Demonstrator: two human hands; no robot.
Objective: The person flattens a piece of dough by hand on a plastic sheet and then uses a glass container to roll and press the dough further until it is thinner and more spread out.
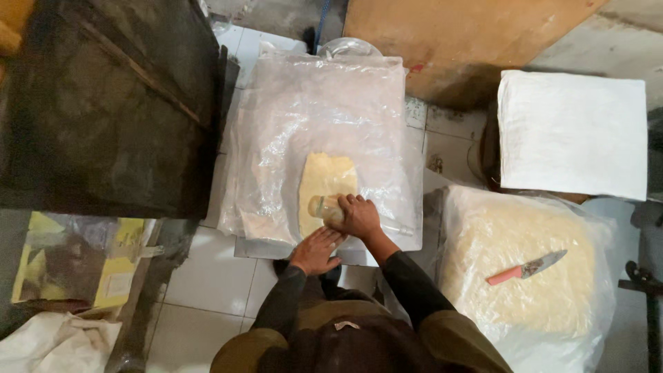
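Note:
A flat pale-yellow sheet of dough point(324, 181) lies under clear plastic film point(324, 117) on a board on the floor. My right hand point(358, 215) is closed on a clear glass bottle point(324, 207) lying across the lower end of the dough. My left hand point(316, 250) rests flat with fingers spread on the near edge of the plastic, just below the bottle. Both arms wear dark sleeves.
A large plastic-wrapped block of yellow dough point(525, 262) sits at the right with a pink-handled knife point(526, 268) on top. Behind it lies a white folded cloth point(572, 131). A dark metal tray point(110, 103) stands at the left, with bags and yellow papers point(76, 262) below.

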